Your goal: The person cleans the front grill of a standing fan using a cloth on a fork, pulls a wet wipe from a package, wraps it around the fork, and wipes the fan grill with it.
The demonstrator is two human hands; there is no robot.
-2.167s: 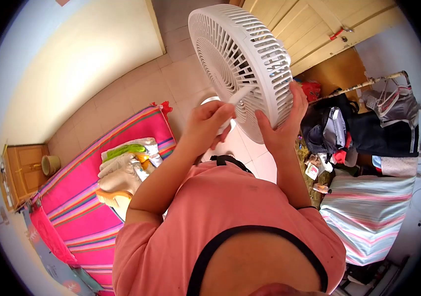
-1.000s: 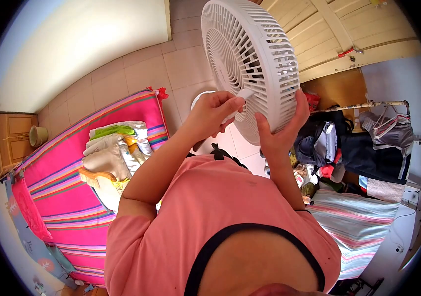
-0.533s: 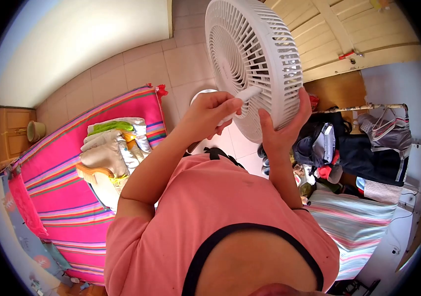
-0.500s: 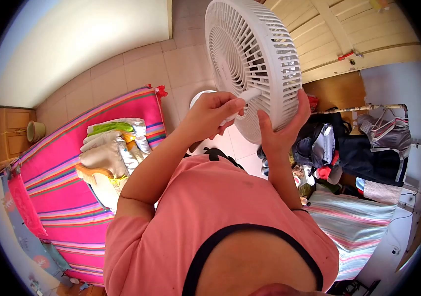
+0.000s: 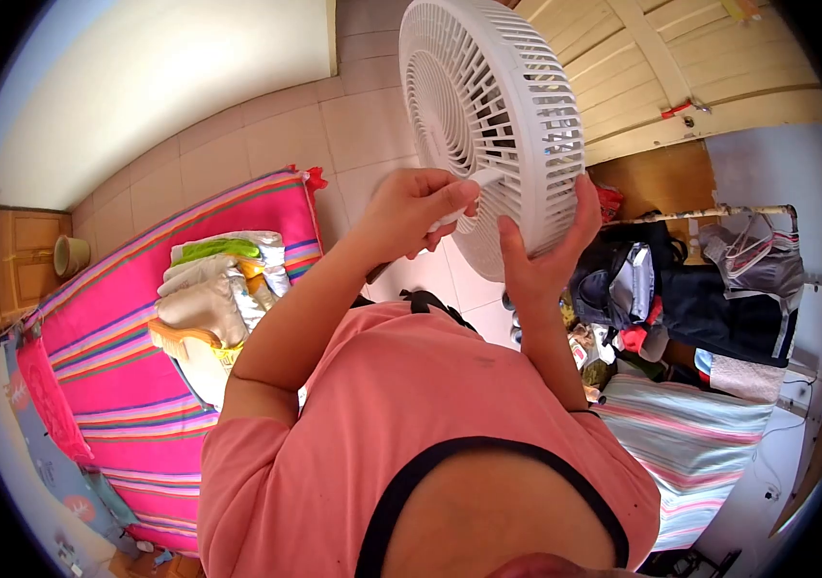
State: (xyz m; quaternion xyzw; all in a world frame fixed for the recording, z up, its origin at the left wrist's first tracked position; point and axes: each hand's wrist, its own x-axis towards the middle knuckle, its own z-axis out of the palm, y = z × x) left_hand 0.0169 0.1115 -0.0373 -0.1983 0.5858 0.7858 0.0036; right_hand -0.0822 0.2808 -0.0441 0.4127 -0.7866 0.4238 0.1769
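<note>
A white electric fan [image 5: 538, 106] with a round slatted guard fills the upper middle, its front turned to the left. My right hand [image 5: 538, 258] grips the lower edge of the guard, thumb on the front side and fingers round the back. In my closed left hand [image 5: 416, 207] is a slim white tool [image 5: 488, 177], pinched between thumb and fingers. Its tip touches or lies very near the guard's slats; its kind cannot be made out. The fan's stand is hidden behind my hands.
To the left is a bed with a pink striped cover [image 5: 132, 347], bearing folded cloths [image 5: 209, 299]. Bags and clothes [image 5: 623, 279] hang on a rack at right, above a striped sheet [image 5: 686, 448]. A wooden door [image 5: 662, 67] stands beyond the fan; a bin [image 5: 71, 256] is far left.
My left hand has shifted slightly up and left with the white tool, whose tip now sits a little higher along the slats. The fan and my right hand have tilted slightly left.
</note>
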